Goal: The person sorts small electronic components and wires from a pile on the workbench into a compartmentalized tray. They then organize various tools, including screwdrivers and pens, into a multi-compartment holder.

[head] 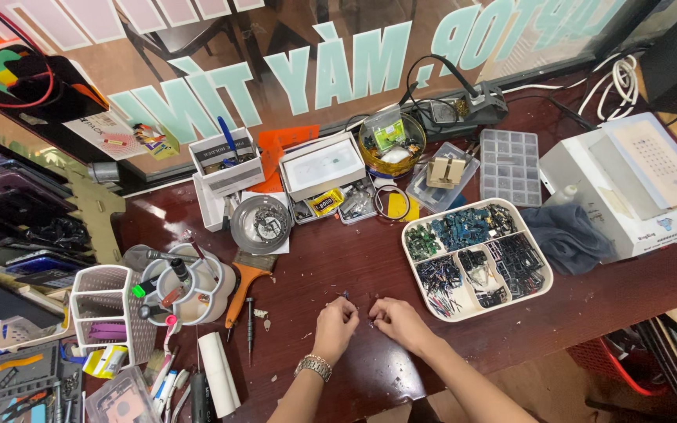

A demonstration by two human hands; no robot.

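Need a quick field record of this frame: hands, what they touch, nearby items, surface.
left hand: closed, fingertips on a tiny part, wristwatch on wrist
right hand: closed, pinching a tiny part beside the left
held part: too small to identify
nearest right: white divided tray of small components
nearest left: screwdriver, orange-handled brush, white roll
surface: dark red workbench

Your left hand (335, 323), wrist banded, and right hand (396, 319) sit curled side by side, fingertips pinched toward twelve o'clock, forearms angling in from six.
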